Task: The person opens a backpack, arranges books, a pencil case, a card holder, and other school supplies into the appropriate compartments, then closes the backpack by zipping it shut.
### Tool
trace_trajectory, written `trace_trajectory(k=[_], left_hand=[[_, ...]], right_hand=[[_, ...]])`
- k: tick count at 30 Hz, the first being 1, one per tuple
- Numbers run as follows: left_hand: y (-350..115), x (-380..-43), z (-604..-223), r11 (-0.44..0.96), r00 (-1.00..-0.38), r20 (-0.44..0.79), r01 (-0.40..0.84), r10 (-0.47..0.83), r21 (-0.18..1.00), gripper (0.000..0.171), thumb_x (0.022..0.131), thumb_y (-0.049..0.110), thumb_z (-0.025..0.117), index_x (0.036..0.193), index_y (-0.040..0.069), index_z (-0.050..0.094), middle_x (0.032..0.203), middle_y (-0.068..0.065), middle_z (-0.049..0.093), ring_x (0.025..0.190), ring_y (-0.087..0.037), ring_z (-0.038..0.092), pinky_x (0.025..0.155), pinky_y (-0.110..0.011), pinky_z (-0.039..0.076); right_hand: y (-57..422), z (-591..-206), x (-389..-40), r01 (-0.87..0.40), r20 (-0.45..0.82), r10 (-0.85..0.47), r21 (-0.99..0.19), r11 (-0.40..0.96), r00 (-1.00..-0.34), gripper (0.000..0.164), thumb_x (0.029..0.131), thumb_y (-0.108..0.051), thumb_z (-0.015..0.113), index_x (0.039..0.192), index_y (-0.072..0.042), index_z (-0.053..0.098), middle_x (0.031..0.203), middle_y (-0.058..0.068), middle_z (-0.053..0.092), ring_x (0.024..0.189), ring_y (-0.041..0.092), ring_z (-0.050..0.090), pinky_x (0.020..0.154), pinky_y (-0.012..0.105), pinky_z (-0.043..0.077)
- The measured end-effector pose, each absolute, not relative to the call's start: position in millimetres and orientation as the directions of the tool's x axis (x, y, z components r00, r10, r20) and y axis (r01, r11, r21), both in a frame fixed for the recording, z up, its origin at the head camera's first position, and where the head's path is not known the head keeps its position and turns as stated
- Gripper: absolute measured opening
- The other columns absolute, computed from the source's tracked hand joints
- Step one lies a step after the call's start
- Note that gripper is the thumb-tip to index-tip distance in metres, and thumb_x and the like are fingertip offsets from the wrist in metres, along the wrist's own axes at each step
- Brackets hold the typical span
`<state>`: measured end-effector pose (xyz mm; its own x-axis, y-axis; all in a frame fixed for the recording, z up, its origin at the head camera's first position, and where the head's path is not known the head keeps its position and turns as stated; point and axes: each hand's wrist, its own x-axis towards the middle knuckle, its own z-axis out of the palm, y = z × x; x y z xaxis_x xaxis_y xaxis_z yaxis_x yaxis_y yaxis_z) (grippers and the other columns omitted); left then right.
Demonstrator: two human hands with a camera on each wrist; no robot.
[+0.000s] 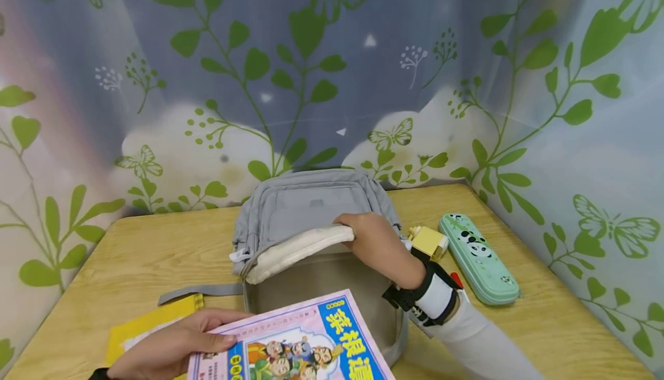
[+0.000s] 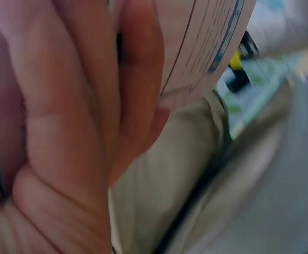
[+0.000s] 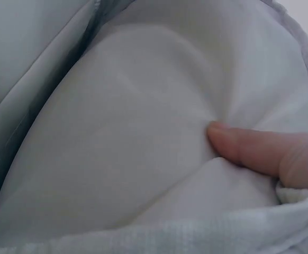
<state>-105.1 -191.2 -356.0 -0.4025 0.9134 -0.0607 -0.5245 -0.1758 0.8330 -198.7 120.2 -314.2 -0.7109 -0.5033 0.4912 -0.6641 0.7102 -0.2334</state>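
Bottom center of head view: paperback book (image 1: 306, 348), pink cover with cartoon figures, blue strip with big yellow characters 菜根谭, last one near the bottom edge; smaller print not legible. Left hand (image 1: 178, 342) grasps the book's left edge, thumb on cover, fingers behind; print on that side blurred in left wrist view. Mid-frame: gray backpack (image 1: 316, 198), unzipped, beige inside, small front tag unreadable. Right hand (image 1: 376, 247) grips its raised cream-lined flap (image 1: 295, 253), thumb pressed into lining in right wrist view. Right side of frame: mint pencil case (image 1: 479, 259) with panda prints, yellow plastic object (image 1: 427, 243) just beside it. Lower left: yellow packet (image 1: 150, 325) on wood-grain table (image 1: 166, 247).
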Motion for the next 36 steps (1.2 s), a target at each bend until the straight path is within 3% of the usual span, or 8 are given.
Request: trace_trajectory(k=[8,14,16,21,27,29,32,36], left_hand=[[-173,-125,-378,-0.083,-0.670,-0.240,-0.412,0.702,0.908,0.071,0.096,0.018,0.041,0.140,-0.002,-0.010,0.119,-0.020,0.052,0.099,-0.025,0.060,0.077,-0.029,0.053],[-134,-136,-389,-0.176,-0.796,-0.268,-0.419,0.543,0.891,0.069,0.095,0.017,0.044,0.142,0.007,-0.005,0.142,-0.028,0.013,0.103,-0.022,0.057,0.089,-0.035,0.048],[-118,-139,-389,-0.265,-0.827,-0.247,-0.421,0.505,0.868,0.060,0.095,0.014,0.043,0.141,0.009,0.003,0.141,-0.023,0.012,0.108,-0.018,0.052,0.093,-0.035,0.045],[-76,-151,-386,-0.426,-0.874,-0.196,-0.400,0.445,0.811,0.038,0.096,0.006,0.039,0.130,0.007,0.022,0.127,-0.012,0.024,0.122,-0.030,0.036,0.096,-0.036,0.042],[-42,-167,-391,-0.465,-0.868,-0.190,-0.417,0.460,0.781,0.042,0.096,-0.003,0.029,0.136,0.008,0.019,0.142,-0.018,0.006,0.133,-0.042,0.008,0.101,-0.043,0.036],[-37,-173,-393,-0.444,-0.886,-0.159,-0.365,0.436,0.818,0.037,0.097,0.003,0.033,0.132,0.011,0.028,0.141,-0.015,0.012,0.133,-0.040,0.010,0.101,-0.045,0.035],[-32,-179,-395,-0.384,-0.921,-0.107,-0.259,0.374,0.886,0.018,0.095,0.013,0.045,0.112,0.014,0.047,0.124,-0.011,0.035,0.123,-0.036,0.029,0.098,-0.046,0.037],[-28,-177,-391,-0.220,-0.929,-0.093,-0.181,0.359,0.959,0.029,0.095,0.024,0.045,0.118,0.007,0.045,0.123,-0.015,0.038,0.120,-0.038,0.032,0.101,-0.050,0.031]], right_hand=[[122,-315,-196,-0.663,0.497,-0.494,-0.251,0.705,-0.713,0.022,0.078,-0.007,0.068,0.097,-0.018,0.065,0.091,-0.003,0.068,0.080,0.013,0.065,0.069,0.027,0.053],[122,-318,-190,-0.708,0.549,-0.522,-0.197,0.679,-0.653,0.014,0.081,-0.016,0.067,0.093,-0.022,0.065,0.089,-0.010,0.066,0.080,0.006,0.063,0.071,0.023,0.052],[121,-318,-188,-0.717,0.554,-0.533,-0.179,0.674,-0.640,0.012,0.082,-0.017,0.065,0.093,-0.023,0.064,0.089,-0.010,0.066,0.080,0.005,0.063,0.071,0.022,0.052],[120,-318,-184,-0.719,0.542,-0.543,-0.179,0.671,-0.642,0.014,0.083,-0.013,0.064,0.094,-0.022,0.064,0.089,-0.009,0.066,0.080,0.005,0.063,0.071,0.022,0.052],[119,-320,-181,-0.717,0.532,-0.544,-0.188,0.671,-0.649,0.017,0.083,-0.010,0.064,0.096,-0.020,0.064,0.090,-0.008,0.066,0.076,0.006,0.063,0.067,0.022,0.052],[118,-321,-180,-0.716,0.530,-0.545,-0.187,0.672,-0.650,0.018,0.083,-0.009,0.063,0.097,-0.020,0.064,0.092,-0.007,0.066,0.078,0.006,0.063,0.068,0.023,0.052],[117,-322,-180,-0.713,0.526,-0.540,-0.201,0.671,-0.657,0.020,0.082,-0.010,0.065,0.099,-0.020,0.064,0.095,-0.007,0.066,0.082,0.007,0.063,0.072,0.023,0.052],[117,-324,-181,-0.717,0.524,-0.540,-0.220,0.662,-0.659,0.020,0.081,-0.012,0.066,0.099,-0.020,0.063,0.095,-0.008,0.066,0.084,0.006,0.063,0.073,0.022,0.051]])
